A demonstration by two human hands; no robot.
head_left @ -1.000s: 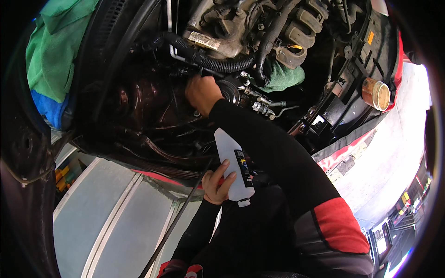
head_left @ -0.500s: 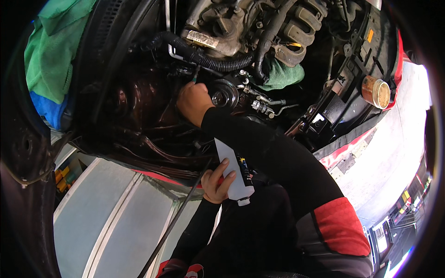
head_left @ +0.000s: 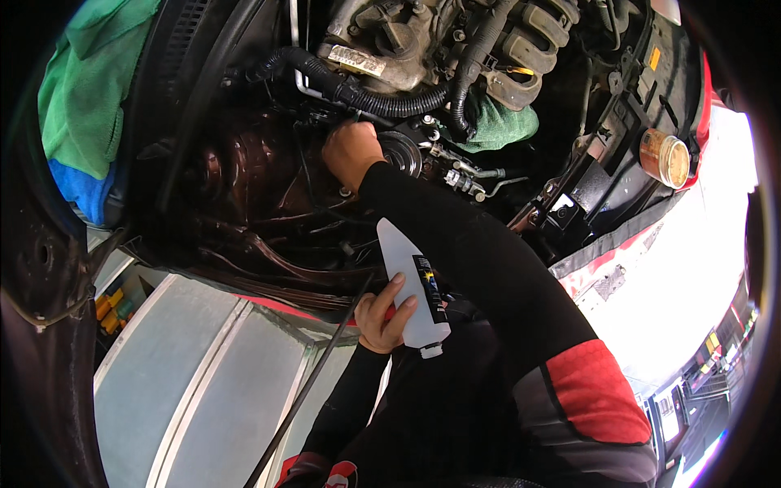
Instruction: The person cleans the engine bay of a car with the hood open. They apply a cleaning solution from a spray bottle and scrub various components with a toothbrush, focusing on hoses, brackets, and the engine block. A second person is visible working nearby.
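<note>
Down in the engine bay, my right hand [head_left: 351, 153] is curled closed beside a round black pulley-like part [head_left: 399, 154]. Its fingertips are out of sight, and the thin stick-like tool it gripped a moment ago is now hidden by the fist. Lower down, my left hand [head_left: 382, 317] is wrapped round a white plastic bottle [head_left: 400, 268] with a dark label. The bottle is tilted, its capped neck pointing down toward me. A ribbed black hose [head_left: 386, 111] runs just above my right hand, below the dusty engine cover [head_left: 390, 41].
Green cloth [head_left: 89, 98] and blue cloth [head_left: 81, 191] hang at the left. Another green cloth [head_left: 496, 126] is tucked among engine parts. An open jar [head_left: 665, 159] sits on the right edge. A thin dark rod [head_left: 313, 374] slants up near my left arm.
My right hand has shifted slightly right and up, its wrist turned, and the thin tool's tip no longer shows. The left hand still grips the bottle, nearly in place.
</note>
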